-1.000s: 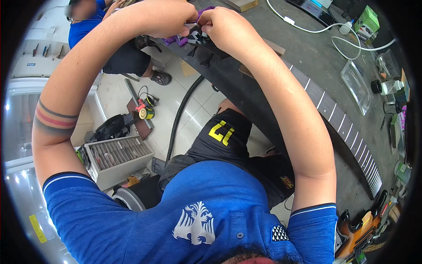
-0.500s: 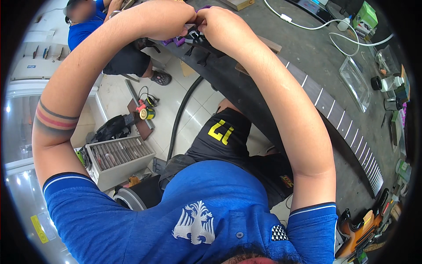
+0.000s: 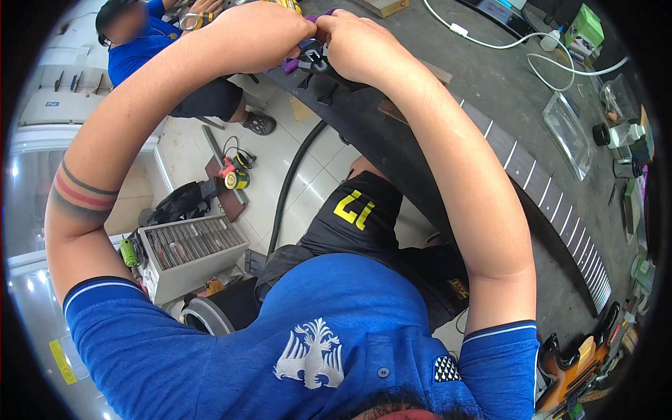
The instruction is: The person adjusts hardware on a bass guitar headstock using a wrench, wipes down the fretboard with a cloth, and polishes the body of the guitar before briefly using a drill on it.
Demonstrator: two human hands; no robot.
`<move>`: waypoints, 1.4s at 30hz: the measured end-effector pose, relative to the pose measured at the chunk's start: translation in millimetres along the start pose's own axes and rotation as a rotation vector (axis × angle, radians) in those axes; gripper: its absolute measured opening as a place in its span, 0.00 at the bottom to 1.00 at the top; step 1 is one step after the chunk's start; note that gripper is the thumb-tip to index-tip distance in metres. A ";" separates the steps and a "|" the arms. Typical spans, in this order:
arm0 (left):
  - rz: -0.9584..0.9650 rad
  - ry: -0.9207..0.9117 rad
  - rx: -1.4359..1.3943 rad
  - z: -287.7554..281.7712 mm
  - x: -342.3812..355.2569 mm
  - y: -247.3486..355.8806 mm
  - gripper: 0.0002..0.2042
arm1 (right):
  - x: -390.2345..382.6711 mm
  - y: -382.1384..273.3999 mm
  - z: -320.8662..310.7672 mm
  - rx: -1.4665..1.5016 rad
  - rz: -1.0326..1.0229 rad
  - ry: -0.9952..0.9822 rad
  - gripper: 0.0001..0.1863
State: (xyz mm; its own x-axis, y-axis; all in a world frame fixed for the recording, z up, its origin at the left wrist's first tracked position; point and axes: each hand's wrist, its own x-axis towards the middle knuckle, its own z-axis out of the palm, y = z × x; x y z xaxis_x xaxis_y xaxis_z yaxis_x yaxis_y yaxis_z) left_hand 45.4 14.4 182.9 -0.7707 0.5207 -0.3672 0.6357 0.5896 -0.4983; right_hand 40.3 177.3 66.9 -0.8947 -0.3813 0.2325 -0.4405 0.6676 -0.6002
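At the top of the view both my arms reach far forward and the hands meet over the bench's edge. My left hand (image 3: 269, 36) has its fingers curled, knuckles against the other hand. My right hand (image 3: 357, 47) is closed too, fingertips bent down and mostly hidden. Between and just below them shows a black clamp-like piece (image 3: 314, 56) with purple parts (image 3: 290, 66); what the fingertips grip is hidden. Under my right forearm runs a long dark fretboard (image 3: 521, 164) with pale cross lines, its far part hidden by the arm.
A co-worker (image 3: 133, 45) in blue sits at the upper left, a yellow-handled tool (image 3: 203, 19) by their hands. On the dark bench (image 3: 490, 63) lie a white cable (image 3: 504, 43) and a clear tray (image 3: 565, 133). A black hose (image 3: 290, 175) and a slotted box (image 3: 192, 252) stand below.
My hands stay together and shift slightly right; my left elbow has swung a little outward. The co-worker's yellow-handled tool has come into sight behind my left forearm.
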 end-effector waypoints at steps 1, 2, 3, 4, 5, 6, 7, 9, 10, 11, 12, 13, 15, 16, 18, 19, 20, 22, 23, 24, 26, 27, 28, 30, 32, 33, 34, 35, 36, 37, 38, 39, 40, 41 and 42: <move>0.008 0.011 0.016 1.1 -2.2 -0.8 0.11 | 0.0 -0.7 -0.9 0.000 -0.001 0.000 0.24; 0.008 0.012 0.015 3.4 -3.2 -2.4 0.11 | 0.0 -1.2 -1.9 -0.001 -0.001 -0.004 0.23; 0.044 0.058 0.020 6.3 -3.7 -4.1 0.11 | -0.1 -1.4 -3.0 -0.003 0.000 -0.007 0.23; 0.078 0.104 0.025 9.1 -4.8 -6.2 0.11 | -0.2 -2.1 -4.4 -0.003 -0.002 -0.008 0.23; 0.076 0.103 0.025 11.7 -5.5 -8.3 0.11 | -0.7 -2.2 -6.2 0.010 -0.006 -0.017 0.22; 0.097 0.111 0.038 14.4 -5.8 -10.5 0.11 | -1.1 -2.5 -7.7 0.022 -0.009 -0.026 0.21; 0.120 0.119 0.051 15.9 -5.8 -12.9 0.11 | -1.5 -2.6 -8.9 0.022 -0.009 -0.026 0.21; 0.171 0.143 0.070 18.3 -7.5 -19.5 0.11 | -1.9 -3.1 -10.7 0.077 -0.001 -0.030 0.20; 0.224 0.167 0.090 18.6 -8.1 -20.9 0.11 | -1.9 -2.3 -10.5 0.077 0.000 -0.030 0.20; 0.226 0.168 0.089 19.6 -8.8 -21.3 0.11 | -1.9 -1.7 -10.3 0.093 -0.002 -0.032 0.19; 0.227 0.178 0.111 21.0 -9.7 -21.3 0.10 | -1.7 -1.2 -9.9 0.110 -0.005 -0.035 0.19; 0.225 0.187 0.130 22.2 -11.0 -21.0 0.10 | -1.6 -2.0 -9.6 0.108 -0.005 -0.037 0.19; 0.227 0.202 0.108 23.8 -12.2 -21.8 0.10 | -1.0 -3.9 -8.8 0.105 0.000 -0.027 0.19; 0.230 0.219 0.089 21.0 -12.3 -21.1 0.09 | -0.6 -3.5 -8.1 0.101 0.000 -0.029 0.19; 0.188 0.148 0.058 15.7 -7.6 -17.3 0.10 | -0.6 -3.0 -6.2 0.126 0.041 -0.011 0.18; 0.145 0.072 0.031 10.4 -6.7 -15.7 0.11 | -0.8 -3.1 -4.8 0.124 0.039 -0.013 0.18; 0.142 0.073 0.030 5.9 -6.9 -16.9 0.11 | -1.3 -2.7 -3.7 0.135 0.011 0.032 0.18; 0.091 0.047 -0.140 -5.6 -7.8 -19.4 0.14 | -1.3 -0.1 -5.9 0.146 -0.016 0.075 0.17; 0.091 0.047 -0.142 -12.6 -6.6 -19.4 0.14 | 0.6 3.2 -11.2 0.220 -0.059 0.073 0.14; 0.056 -0.044 -0.185 -20.5 -3.8 -18.8 0.13 | 2.4 5.7 -15.6 0.294 -0.102 0.071 0.13; -0.013 -0.224 -0.267 -50.0 0.4 -13.1 0.15 | -2.2 1.2 -27.1 0.323 -0.055 0.072 0.14; 0.012 -0.190 -0.336 -67.8 -9.0 -8.0 0.15 | -3.3 1.7 -31.4 0.287 -0.042 0.065 0.14; 0.012 -0.189 -0.335 -68.4 -6.4 -5.7 0.15 | -3.3 1.0 -35.2 0.250 -0.032 0.058 0.15; -0.037 -0.188 -0.333 -67.9 -1.0 -2.4 0.15 | -3.4 -1.3 -40.5 0.255 0.026 0.024 0.14; -0.040 -0.205 -0.321 -71.3 4.1 1.1 0.15 | -5.7 0.4 -41.6 0.280 0.035 0.057 0.13; -0.045 -0.223 -0.310 -72.1 5.8 1.9 0.15 | -7.3 1.5 -42.1 0.280 0.037 0.058 0.13; -0.044 -0.223 -0.309 -71.6 7.0 2.2 0.15 | -10.5 -0.4 -45.2 0.269 0.031 0.058 0.12; -0.037 -0.220 -0.292 -70.0 8.6 2.5 0.15 | -12.6 -1.3 -47.1 0.257 0.025 0.059 0.12; -0.029 -0.216 -0.276 -67.8 10.6 2.8 0.15 | -12.6 0.4 -45.9 0.258 0.027 0.059 0.12; -0.030 -0.217 -0.274 -62.8 13.5 2.1 0.15 | -11.7 2.9 -43.5 0.256 0.007 0.065 0.11; -0.032 -0.220 -0.256 -56.8 16.7 2.2 0.15 | -10.5 5.1 -40.8 0.254 -0.013 0.070 0.11; -0.034 -0.224 -0.239 -52.2 19.0 0.7 0.15 | -8.3 6.5 -37.5 0.255 -0.014 0.072 0.11; -0.030 -0.224 -0.238 -56.1 18.8 3.3 0.15 | -5.8 8.3 -33.4 0.241 -0.002 0.077 0.11; -0.031 -0.238 -0.241 -61.5 17.4 5.9 0.15 | -4.3 10.6 -29.9 0.226 0.009 0.082 0.10; -0.031 -0.252 -0.243 -65.1 17.2 8.0 0.15 | -4.0 13.7 -27.1 0.227 0.012 0.084 0.10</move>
State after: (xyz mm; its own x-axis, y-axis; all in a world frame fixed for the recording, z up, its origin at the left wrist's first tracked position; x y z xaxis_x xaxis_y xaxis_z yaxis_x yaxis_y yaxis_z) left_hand 40.1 68.3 223.7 -0.7572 0.3487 -0.5523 0.5798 0.7483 -0.3224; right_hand 35.8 205.3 78.5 -0.9069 -0.3136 0.2815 -0.4106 0.5071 -0.7578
